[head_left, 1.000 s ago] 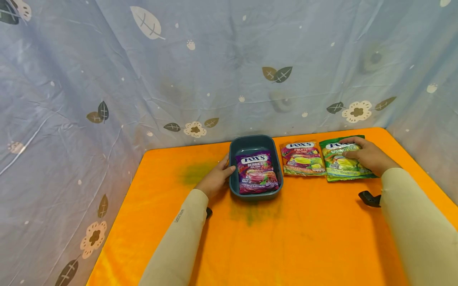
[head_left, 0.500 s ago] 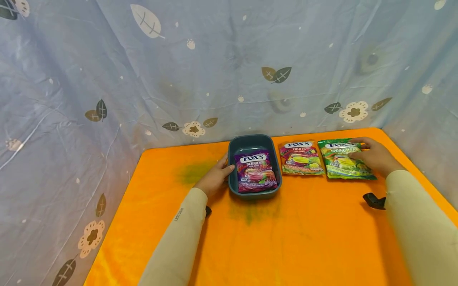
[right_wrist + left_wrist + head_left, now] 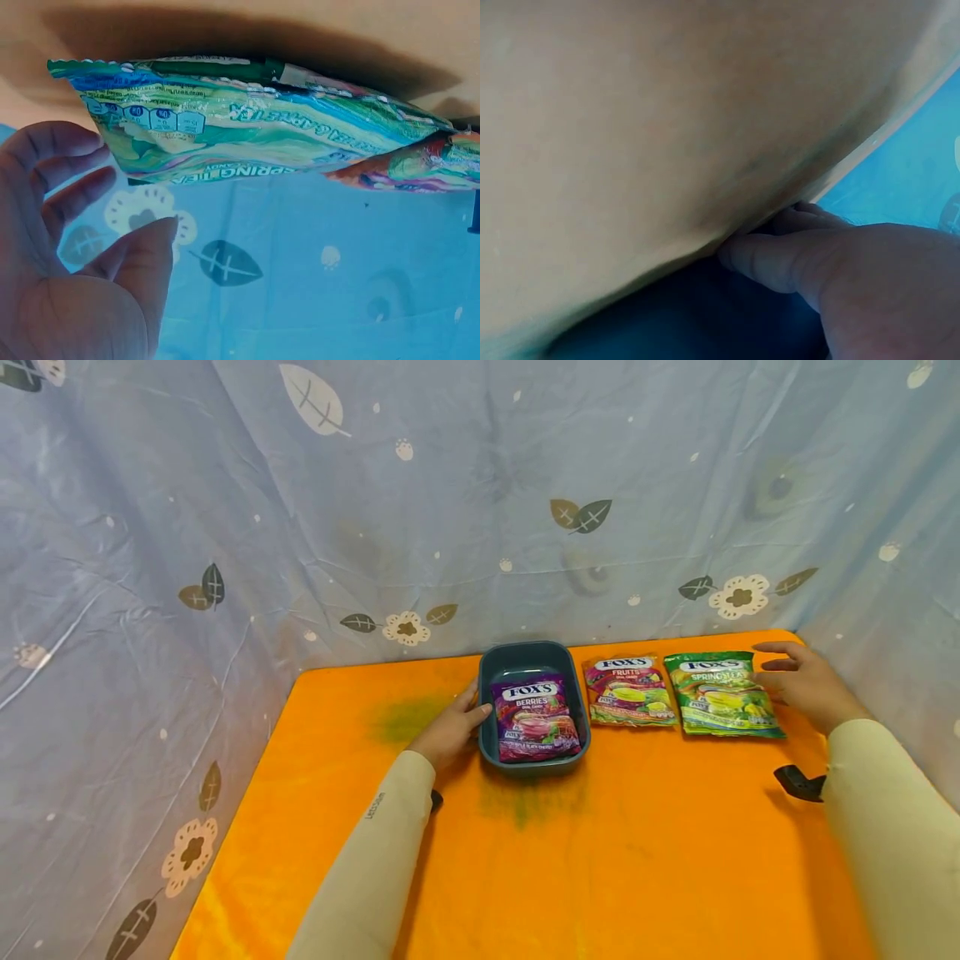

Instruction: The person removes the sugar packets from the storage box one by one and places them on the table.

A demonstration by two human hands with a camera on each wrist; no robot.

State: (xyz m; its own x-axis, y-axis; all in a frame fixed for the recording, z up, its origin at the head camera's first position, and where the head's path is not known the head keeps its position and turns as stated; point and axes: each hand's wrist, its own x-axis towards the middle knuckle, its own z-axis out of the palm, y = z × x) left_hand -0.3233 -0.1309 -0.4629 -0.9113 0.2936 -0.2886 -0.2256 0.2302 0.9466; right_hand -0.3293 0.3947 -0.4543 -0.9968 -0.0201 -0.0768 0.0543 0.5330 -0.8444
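Note:
In the head view, my left hand (image 3: 447, 732) holds the left side of a dark teal plastic tub (image 3: 525, 658), its thumb at the rim. A purple bag of berries candy (image 3: 535, 717) lies inside the tub. My right hand (image 3: 808, 687) is beside the right edge of a green bag of spring tea candy (image 3: 726, 697), fingers loosely bent and holding nothing. The right wrist view shows a gap between that thumb and the fingers, with the fingertips close to the bag's end. An orange bag of fruits candy (image 3: 628, 693) lies between the tub and the green bag.
An orange cloth (image 3: 600, 868) covers the table, with greenish stains left of and in front of the tub. Pale blue curtains (image 3: 465, 485) with leaf and flower prints stand close behind the table and at both sides. A black wrist mount (image 3: 799, 783) sticks out from the right sleeve.
My right hand has drawn back rightward off the green candy bag, which now lies fully uncovered and slightly straightened. The left hand and the tub have stayed in place.

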